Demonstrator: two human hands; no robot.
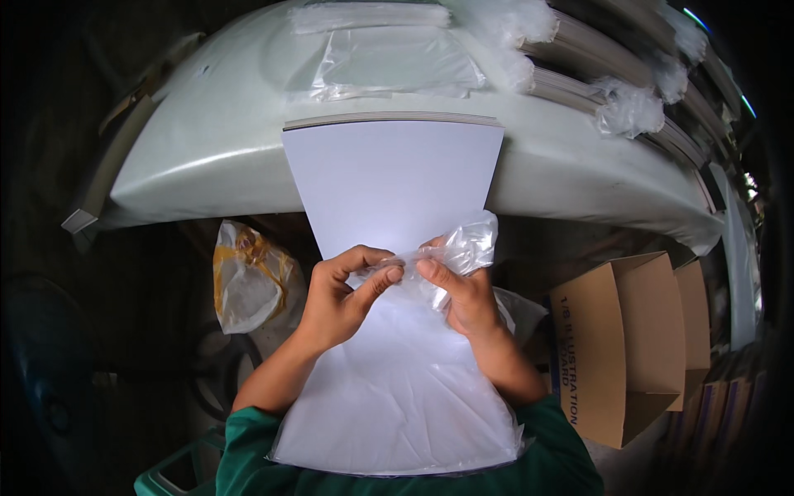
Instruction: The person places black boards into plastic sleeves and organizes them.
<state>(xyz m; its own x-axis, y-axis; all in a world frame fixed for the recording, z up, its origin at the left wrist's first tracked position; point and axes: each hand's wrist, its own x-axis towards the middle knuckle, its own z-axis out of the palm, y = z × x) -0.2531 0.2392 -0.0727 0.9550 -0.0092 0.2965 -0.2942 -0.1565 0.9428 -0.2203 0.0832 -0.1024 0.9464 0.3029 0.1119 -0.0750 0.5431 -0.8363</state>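
A stack of white boards (pixel 393 182) reaches from the table's edge toward my body. Its near part is inside a clear plastic bag (pixel 405 405), whose mouth is bunched up around the middle of the stack. My left hand (pixel 351 285) pinches the gathered plastic between thumb and fingers. Close beside it, my right hand (pixel 459 289) grips the same bunched plastic, with a crumpled end sticking up past the thumb. Some of the right fingers are hidden behind the plastic.
Flat clear bags (pixel 397 62) lie on the pale covered table (pixel 223 165). Wrapped board stacks (pixel 595 50) are piled at the far right. An open cardboard box (pixel 591 355) stands at the right. A white bag with yellow tape (pixel 256 277) sits below the table at the left.
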